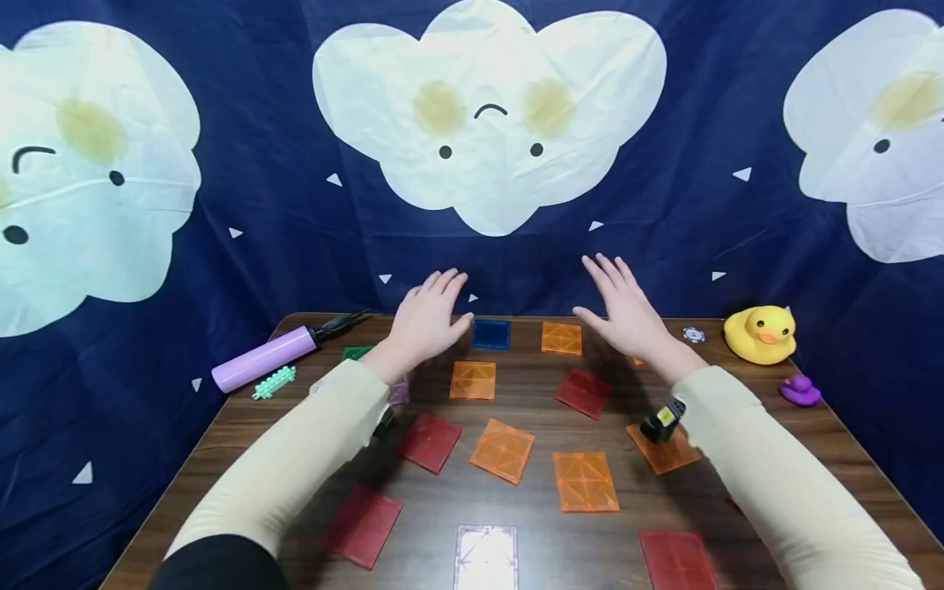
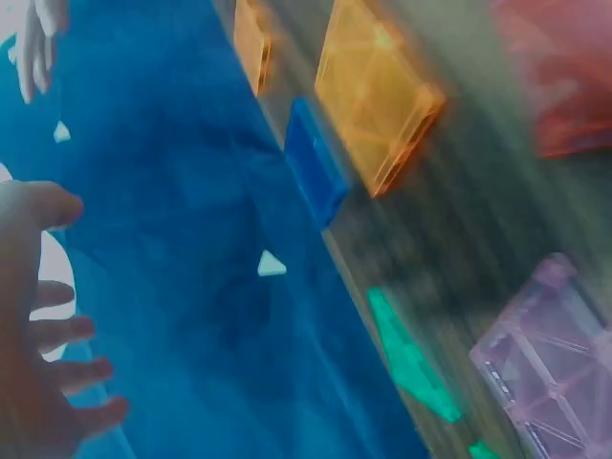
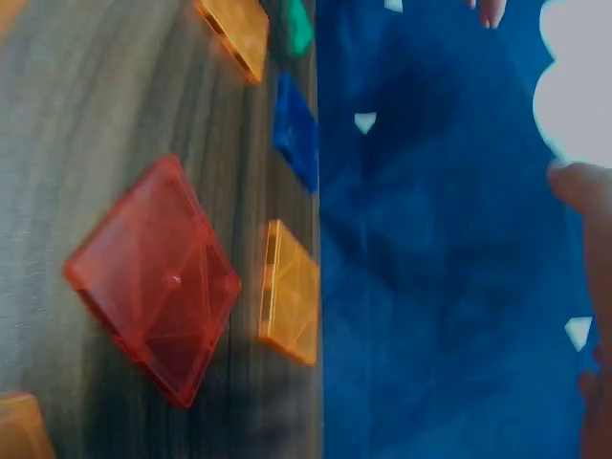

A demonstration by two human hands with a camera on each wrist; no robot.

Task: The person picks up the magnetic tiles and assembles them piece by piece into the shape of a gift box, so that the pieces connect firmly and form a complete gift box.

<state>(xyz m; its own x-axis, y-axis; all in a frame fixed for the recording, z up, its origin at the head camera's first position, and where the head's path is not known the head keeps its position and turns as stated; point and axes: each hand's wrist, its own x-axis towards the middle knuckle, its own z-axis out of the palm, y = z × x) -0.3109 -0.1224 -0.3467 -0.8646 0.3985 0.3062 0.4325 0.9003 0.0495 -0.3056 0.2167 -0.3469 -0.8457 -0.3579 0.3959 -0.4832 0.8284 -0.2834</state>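
Both hands are raised over the far side of the table with nothing in them. My left hand (image 1: 428,315) has its fingers extended and thumb apart, near a blue square tile (image 1: 491,334). Spread fingers show on my right hand (image 1: 623,307), beside an orange tile (image 1: 561,338) at the back edge. Below and between the hands lie another orange tile (image 1: 473,380) and a red tile (image 1: 584,392). A pale purple tile (image 2: 559,368) and a green tile (image 2: 409,354) lie beneath the left hand, partly hidden by that arm in the head view.
More translucent tiles are spread nearer, including a red tile (image 1: 430,442), an orange tile (image 1: 586,482) and a clear tile (image 1: 487,557). A purple pump (image 1: 265,358) and a mint toy piece (image 1: 274,383) lie left. A yellow duck (image 1: 760,334) and purple duck (image 1: 800,390) stand right.
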